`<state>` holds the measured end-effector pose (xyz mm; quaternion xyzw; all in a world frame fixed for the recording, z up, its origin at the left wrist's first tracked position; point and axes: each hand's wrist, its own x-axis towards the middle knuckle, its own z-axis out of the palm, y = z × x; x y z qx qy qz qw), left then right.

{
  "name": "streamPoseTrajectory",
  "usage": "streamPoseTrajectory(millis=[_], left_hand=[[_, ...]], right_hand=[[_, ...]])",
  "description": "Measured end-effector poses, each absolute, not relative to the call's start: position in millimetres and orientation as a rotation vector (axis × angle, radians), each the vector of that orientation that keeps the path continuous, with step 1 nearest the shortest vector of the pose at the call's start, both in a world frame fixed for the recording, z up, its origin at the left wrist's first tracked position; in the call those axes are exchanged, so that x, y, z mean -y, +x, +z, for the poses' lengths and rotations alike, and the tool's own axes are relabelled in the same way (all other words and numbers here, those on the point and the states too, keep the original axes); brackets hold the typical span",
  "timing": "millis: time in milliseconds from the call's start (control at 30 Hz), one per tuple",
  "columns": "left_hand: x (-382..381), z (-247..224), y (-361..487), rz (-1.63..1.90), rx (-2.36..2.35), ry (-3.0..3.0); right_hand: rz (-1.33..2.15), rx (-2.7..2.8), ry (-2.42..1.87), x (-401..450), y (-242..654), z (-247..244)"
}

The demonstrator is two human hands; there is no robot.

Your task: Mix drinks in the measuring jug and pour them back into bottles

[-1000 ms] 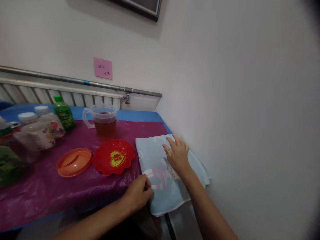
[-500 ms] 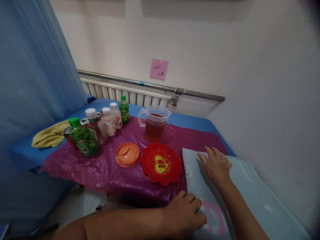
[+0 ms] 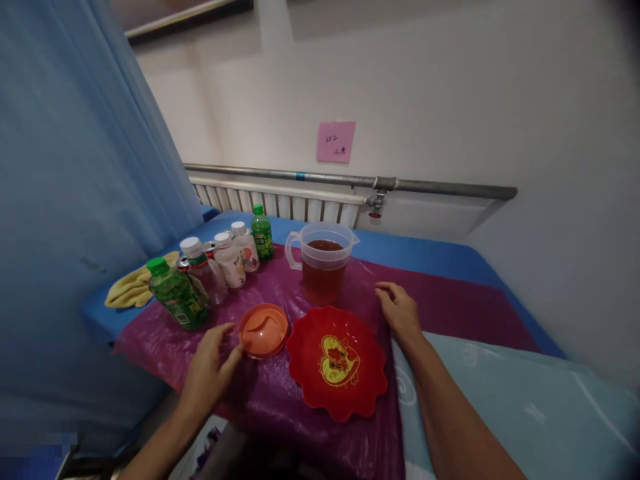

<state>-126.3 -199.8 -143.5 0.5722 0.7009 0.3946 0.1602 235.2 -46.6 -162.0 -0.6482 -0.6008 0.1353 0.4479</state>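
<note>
My left hand (image 3: 211,363) is at the left edge of a round orange dish (image 3: 263,331), thumb and fingers apart, nothing held. To the right of that dish lies a red scalloped plate (image 3: 310,373) with a yellow heart print. Behind the plate stands a clear pitcher (image 3: 324,273) of reddish-brown liquid, its handle facing left. My right hand (image 3: 399,308) hovers or rests right of the pitcher, fingers loosely bent; whether it touches the purple sheet (image 3: 260,407) is unclear. Nothing shows in it.
At the left stand several bottles, among them a green bottle (image 3: 179,297) and a white-capped bottle (image 3: 231,261), with cans between. A yellow cloth (image 3: 131,287) lies beyond. A light blue mat (image 3: 480,393) covers the right front. Blue curtain (image 3: 85,167) hangs left; a pipe (image 3: 450,189) runs along the wall.
My left hand has moved from the mat's near edge leftward to the orange dish. My right hand has left the mat and come nearer the pitcher. The view has shifted.
</note>
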Motion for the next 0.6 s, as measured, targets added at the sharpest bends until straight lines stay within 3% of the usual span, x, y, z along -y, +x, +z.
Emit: streamPoseTrajectory(millis=[100, 267, 600], left_hand=[[177.6, -146.6, -141.6, 1.115, -2.096, 1.507], [153.9, -142.0, -124.6, 1.014, -2.06, 1.862], [136.8, -151.9, -104.1, 0.41, -2.141, 2.039]], right_hand=[[0.359, 1.422, -1.559, 43.6, 242.7, -167.6], [0.393, 1.421, -1.515, 42.8, 238.8, -168.2], [0.432, 1.526, -1.492, 50.3, 230.8, -162.5]])
